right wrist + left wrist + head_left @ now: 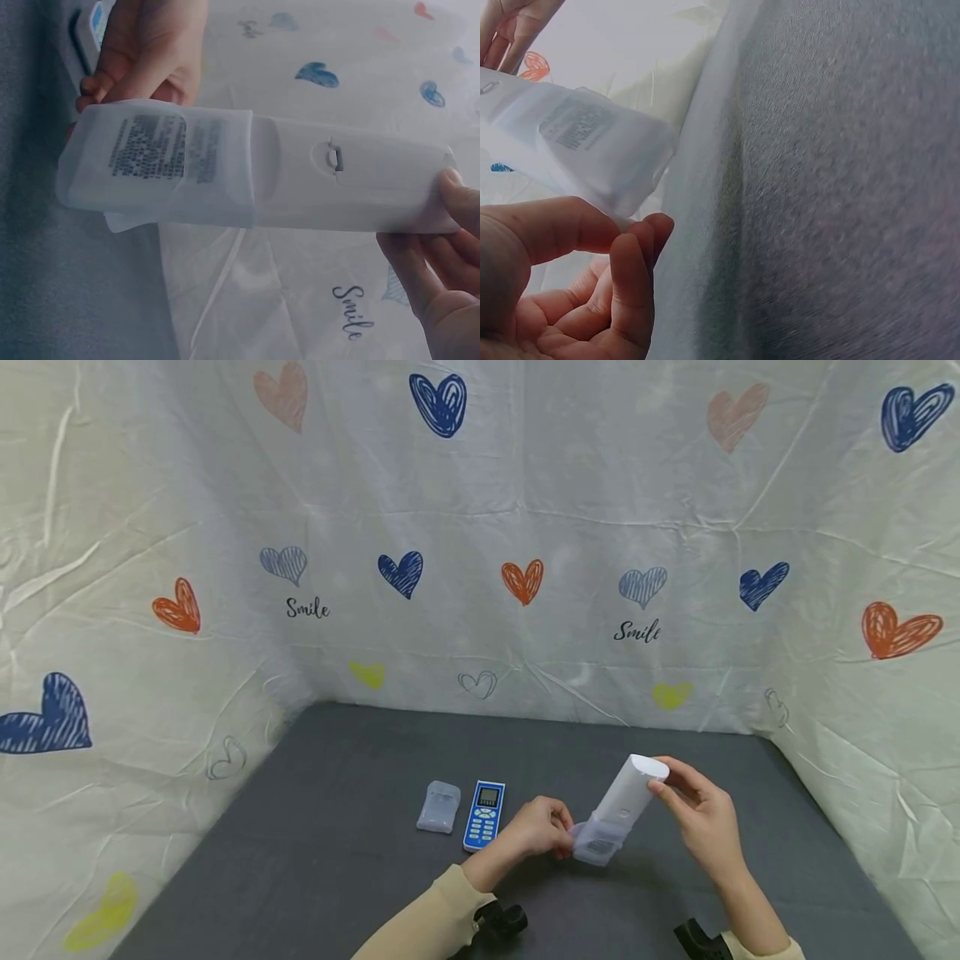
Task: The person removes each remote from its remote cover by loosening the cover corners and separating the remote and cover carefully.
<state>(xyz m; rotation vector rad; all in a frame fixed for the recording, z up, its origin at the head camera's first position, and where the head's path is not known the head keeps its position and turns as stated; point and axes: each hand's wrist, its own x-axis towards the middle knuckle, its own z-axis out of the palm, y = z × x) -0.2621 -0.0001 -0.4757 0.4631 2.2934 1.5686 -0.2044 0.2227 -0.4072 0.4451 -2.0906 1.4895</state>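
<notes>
A white remote control (628,793) is tilted above the table, its back with a battery-cover latch facing the right wrist camera. Its lower part sits inside a translucent cover (86,165), through which printed text shows. My right hand (705,818) grips the remote's bare upper end between thumb and fingers. With thumb and fingertips, my left hand (542,828) pinches the edge of the cover at its lower end. The left wrist view shows that pinch close up, with the covered end (630,161) just above the fingertips. The remote's front is hidden.
A blue and white remote control (484,815) with a small screen lies left of my left hand. Beside it lies another translucent cover (438,807). A dark grey cloth covers the table (360,752), and white curtains (570,468) with printed hearts surround it.
</notes>
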